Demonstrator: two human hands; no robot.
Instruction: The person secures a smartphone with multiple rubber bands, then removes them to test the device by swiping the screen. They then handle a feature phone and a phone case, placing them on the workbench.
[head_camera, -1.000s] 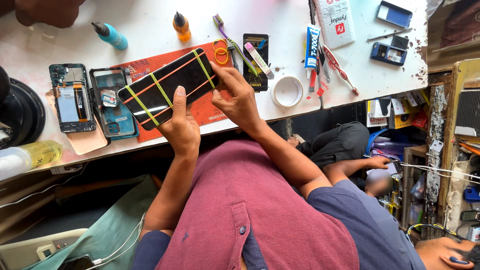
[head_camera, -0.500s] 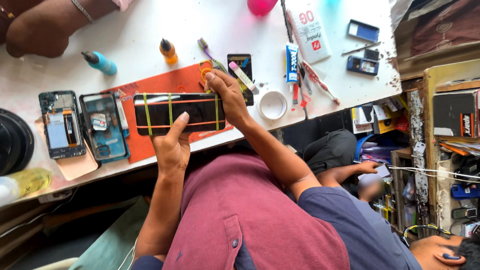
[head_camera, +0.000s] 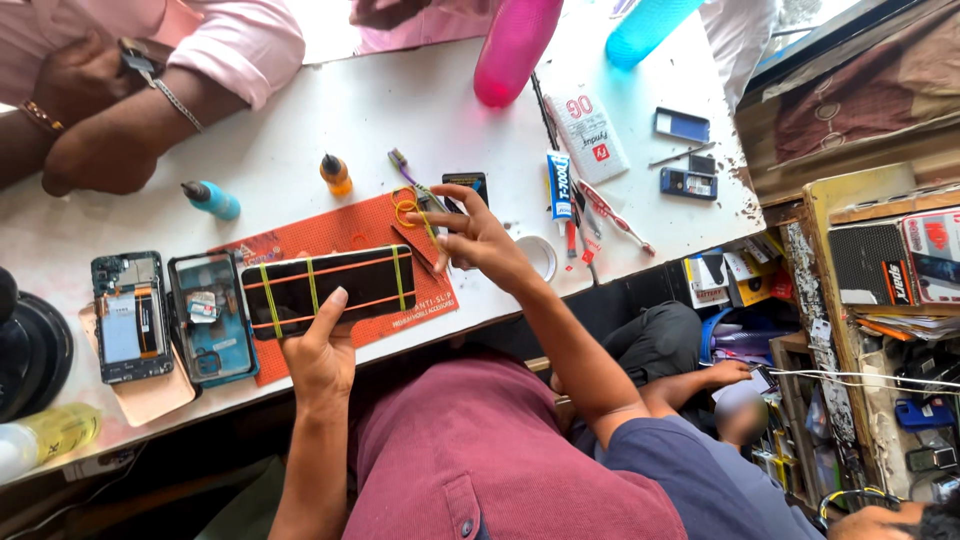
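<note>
- The left hand (head_camera: 322, 352) pins the near edge of a black smartphone (head_camera: 330, 288), thumb up over its glass; the fingers are closed on the phone.
- The phone lies flat on an orange anti-slip work mat (head_camera: 375, 235), on the white counter (head_camera: 290, 160).
- The right hand (head_camera: 478, 238) hovers off the phone's right end, over the far right corner of the mat. Its fingers are spread, and a yellow rubber band (head_camera: 428, 222) appears stretched between them; I cannot tell exactly how it is gripped.
- Several rubber bands already wrap the phone: yellow-green ones across its width and orange ones along its length.
- Judging by that, the banding is well along; the band in the right hand is not yet on the phone.
- Loose rubber bands (head_camera: 405, 208) lie on the mat just beside the right hand.
- Left of the phone sit an opened phone body (head_camera: 130, 315) with its insides showing and a teal back cover (head_camera: 210, 318).
- Further out are an orange-capped bottle (head_camera: 336, 174), a blue-capped bottle (head_camera: 212, 199), a glue tube (head_camera: 559, 186) and a roll of tape (head_camera: 543, 257).
- Another person's forearms (head_camera: 110, 140) rest on the far side of the counter.
</note>
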